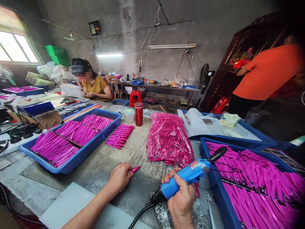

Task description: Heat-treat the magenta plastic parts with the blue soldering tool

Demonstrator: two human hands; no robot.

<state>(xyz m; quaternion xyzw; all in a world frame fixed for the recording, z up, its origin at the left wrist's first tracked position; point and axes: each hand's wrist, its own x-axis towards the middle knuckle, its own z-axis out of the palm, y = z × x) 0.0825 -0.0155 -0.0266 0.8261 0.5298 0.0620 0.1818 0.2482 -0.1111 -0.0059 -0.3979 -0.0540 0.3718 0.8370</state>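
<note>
Towards the table's left edge, a tray (95, 147) is filled with pink strips (53, 149). On to the middle of the table (95, 167): one pink piece (134, 169) is pinched in the left hand (121, 175), fingers clamped on its left end. Its long axis is pointed right, tilted slightly to the far edge, and about its free tip metal bits (138, 159) are scattered. Further right, closer to the near edge, the driver (194, 171) is gripped in the right hand (181, 194), fingers wrapped around its body. It is held slantwise, one end turned left to the near edge, the other seen against the far left corner of the right tray (216, 187). Piece and driver are kept apart; which driver end carries a bit cannot be told.
</note>
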